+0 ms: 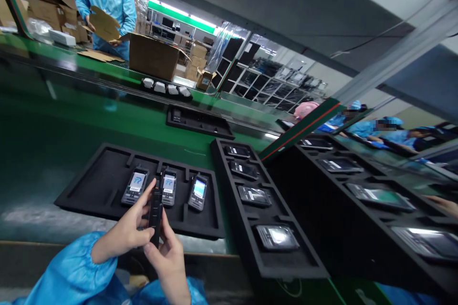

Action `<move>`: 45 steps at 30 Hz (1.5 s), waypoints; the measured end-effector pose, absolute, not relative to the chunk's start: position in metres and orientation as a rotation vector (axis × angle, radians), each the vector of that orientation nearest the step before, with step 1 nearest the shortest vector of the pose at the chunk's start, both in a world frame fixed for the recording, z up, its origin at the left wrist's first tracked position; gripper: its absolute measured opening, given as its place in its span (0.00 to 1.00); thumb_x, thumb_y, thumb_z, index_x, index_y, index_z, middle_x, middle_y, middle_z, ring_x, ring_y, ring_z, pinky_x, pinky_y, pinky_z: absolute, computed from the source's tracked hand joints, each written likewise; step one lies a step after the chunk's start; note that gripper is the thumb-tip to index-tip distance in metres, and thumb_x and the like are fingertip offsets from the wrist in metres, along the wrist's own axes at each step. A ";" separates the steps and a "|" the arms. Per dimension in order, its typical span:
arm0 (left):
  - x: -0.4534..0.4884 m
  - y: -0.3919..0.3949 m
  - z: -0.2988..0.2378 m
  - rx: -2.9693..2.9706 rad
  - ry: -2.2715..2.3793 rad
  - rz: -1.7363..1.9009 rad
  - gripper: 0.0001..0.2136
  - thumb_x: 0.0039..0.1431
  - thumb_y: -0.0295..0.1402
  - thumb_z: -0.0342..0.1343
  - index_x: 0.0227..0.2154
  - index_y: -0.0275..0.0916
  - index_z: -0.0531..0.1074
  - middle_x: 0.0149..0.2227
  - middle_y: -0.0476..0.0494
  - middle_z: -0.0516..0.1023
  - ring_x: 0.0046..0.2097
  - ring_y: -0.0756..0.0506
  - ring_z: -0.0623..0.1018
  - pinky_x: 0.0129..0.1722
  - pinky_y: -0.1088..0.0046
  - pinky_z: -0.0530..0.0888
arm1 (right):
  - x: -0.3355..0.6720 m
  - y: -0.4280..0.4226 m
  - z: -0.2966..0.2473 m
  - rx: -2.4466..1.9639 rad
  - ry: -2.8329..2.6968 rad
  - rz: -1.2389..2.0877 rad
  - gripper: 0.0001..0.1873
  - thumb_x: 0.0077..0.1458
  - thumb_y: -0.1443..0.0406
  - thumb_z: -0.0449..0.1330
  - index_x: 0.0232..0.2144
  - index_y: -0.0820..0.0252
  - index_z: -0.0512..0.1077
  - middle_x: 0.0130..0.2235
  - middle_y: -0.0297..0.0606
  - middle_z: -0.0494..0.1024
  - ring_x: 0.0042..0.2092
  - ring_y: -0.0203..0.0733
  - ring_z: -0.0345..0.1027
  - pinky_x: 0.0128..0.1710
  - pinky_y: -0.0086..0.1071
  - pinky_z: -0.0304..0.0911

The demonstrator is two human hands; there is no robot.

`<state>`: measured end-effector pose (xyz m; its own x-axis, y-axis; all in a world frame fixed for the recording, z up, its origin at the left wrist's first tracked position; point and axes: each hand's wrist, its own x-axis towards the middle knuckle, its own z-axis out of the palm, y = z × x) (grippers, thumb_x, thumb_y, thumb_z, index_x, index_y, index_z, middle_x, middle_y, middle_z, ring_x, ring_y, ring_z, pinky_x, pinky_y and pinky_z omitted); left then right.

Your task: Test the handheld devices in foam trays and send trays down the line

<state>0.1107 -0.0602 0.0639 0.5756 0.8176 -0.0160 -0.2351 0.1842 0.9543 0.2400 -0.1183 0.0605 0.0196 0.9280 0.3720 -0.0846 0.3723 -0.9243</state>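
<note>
Between my two hands I hold a black handheld device [155,214] on edge, its narrow side turned toward me. My left hand [134,228] grips it from the left, with thumb low and fingers along its far side. My right hand [166,250] closes on its lower right part. Just beyond lies a black foam tray [96,178] with an unfilled left compartment. In it rest a left device [136,186] and a middle device [169,188], both with logos on screen, and a right device [197,193] with a lit screen. My hands partly cover the tray's front edge.
To the right stand a long foam tray [265,262] and a taller stack of trays [304,200], both holding several devices. A shallow tray [200,121] lies farther back on the green conveyor [118,128]. Across it, a person in blue [123,5] handles cardboard near a carton [153,55].
</note>
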 end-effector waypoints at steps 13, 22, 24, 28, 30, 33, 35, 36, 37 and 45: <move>0.107 -0.064 0.071 1.211 0.618 0.826 0.50 0.51 0.45 0.64 0.67 0.51 0.35 0.61 0.37 0.64 0.53 0.39 0.72 0.51 0.62 0.71 | 0.246 -0.121 0.060 -0.928 -1.190 1.062 0.32 0.53 0.56 0.62 0.60 0.47 0.63 0.57 0.42 0.72 0.54 0.53 0.70 0.49 0.44 0.70; 0.104 -0.056 0.070 1.081 0.587 0.789 0.42 0.57 0.41 0.60 0.67 0.52 0.39 0.61 0.38 0.65 0.57 0.40 0.71 0.55 0.61 0.70 | 0.249 -0.123 0.056 -0.947 -1.188 1.175 0.32 0.57 0.55 0.59 0.62 0.43 0.58 0.62 0.37 0.66 0.61 0.46 0.62 0.57 0.42 0.63; 0.105 -0.055 0.070 1.077 0.600 0.793 0.41 0.57 0.41 0.60 0.67 0.52 0.40 0.61 0.39 0.66 0.59 0.40 0.69 0.57 0.60 0.68 | 0.250 -0.123 0.053 -0.981 -1.201 1.132 0.32 0.56 0.54 0.60 0.62 0.46 0.59 0.59 0.39 0.70 0.60 0.48 0.63 0.55 0.43 0.65; 0.108 -0.056 0.069 1.074 0.609 0.826 0.41 0.57 0.40 0.61 0.67 0.51 0.42 0.63 0.39 0.63 0.61 0.40 0.67 0.60 0.60 0.65 | 0.251 -0.124 0.049 -1.131 -1.219 1.057 0.30 0.56 0.54 0.59 0.61 0.48 0.62 0.54 0.40 0.75 0.60 0.50 0.64 0.57 0.46 0.63; 0.112 -0.057 0.067 1.083 0.611 0.836 0.41 0.57 0.40 0.60 0.67 0.51 0.41 0.64 0.39 0.62 0.61 0.39 0.66 0.60 0.61 0.65 | 0.250 -0.125 0.047 -1.170 -1.230 1.033 0.30 0.57 0.54 0.58 0.61 0.48 0.62 0.55 0.40 0.75 0.61 0.49 0.63 0.58 0.45 0.62; 0.115 -0.057 0.063 1.089 0.634 0.869 0.43 0.55 0.41 0.61 0.67 0.48 0.41 0.63 0.37 0.63 0.60 0.39 0.68 0.58 0.62 0.67 | 0.246 -0.123 0.044 -1.154 -1.261 1.003 0.31 0.59 0.54 0.56 0.63 0.47 0.58 0.57 0.39 0.74 0.61 0.48 0.63 0.57 0.43 0.64; 0.112 -0.054 0.061 1.097 0.680 0.913 0.44 0.54 0.43 0.62 0.68 0.45 0.43 0.61 0.35 0.65 0.57 0.39 0.70 0.57 0.63 0.67 | 0.243 -0.118 0.041 -1.122 -1.293 1.000 0.31 0.59 0.55 0.56 0.63 0.47 0.57 0.57 0.39 0.73 0.60 0.47 0.65 0.56 0.41 0.66; 0.107 -0.050 0.061 1.111 0.720 0.935 0.44 0.53 0.44 0.62 0.68 0.44 0.43 0.60 0.36 0.66 0.56 0.40 0.71 0.57 0.63 0.68 | 0.243 -0.114 0.039 -1.101 -1.306 1.006 0.30 0.60 0.55 0.56 0.63 0.47 0.58 0.56 0.39 0.74 0.57 0.46 0.68 0.54 0.40 0.68; 0.100 -0.044 0.062 1.143 0.775 0.955 0.44 0.54 0.45 0.61 0.68 0.44 0.42 0.59 0.36 0.66 0.54 0.40 0.72 0.56 0.63 0.68 | 0.244 -0.109 0.037 -1.084 -1.315 1.007 0.29 0.60 0.55 0.55 0.62 0.47 0.59 0.55 0.40 0.75 0.54 0.45 0.72 0.51 0.38 0.71; 0.021 0.035 0.065 1.824 2.094 0.616 0.35 0.58 0.46 0.51 0.67 0.43 0.49 0.54 0.31 0.67 0.47 0.34 0.74 0.47 0.54 0.72 | 0.274 -0.080 0.018 -1.358 -1.476 0.400 0.13 0.61 0.65 0.55 0.43 0.60 0.76 0.41 0.41 0.82 0.43 0.37 0.77 0.43 0.28 0.73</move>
<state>0.0213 0.0347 0.0649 -0.1515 0.9869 0.0561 0.8602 0.1037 0.4993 0.2742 -0.0798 0.0184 0.1856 0.8722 0.4525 0.5243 0.3016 -0.7963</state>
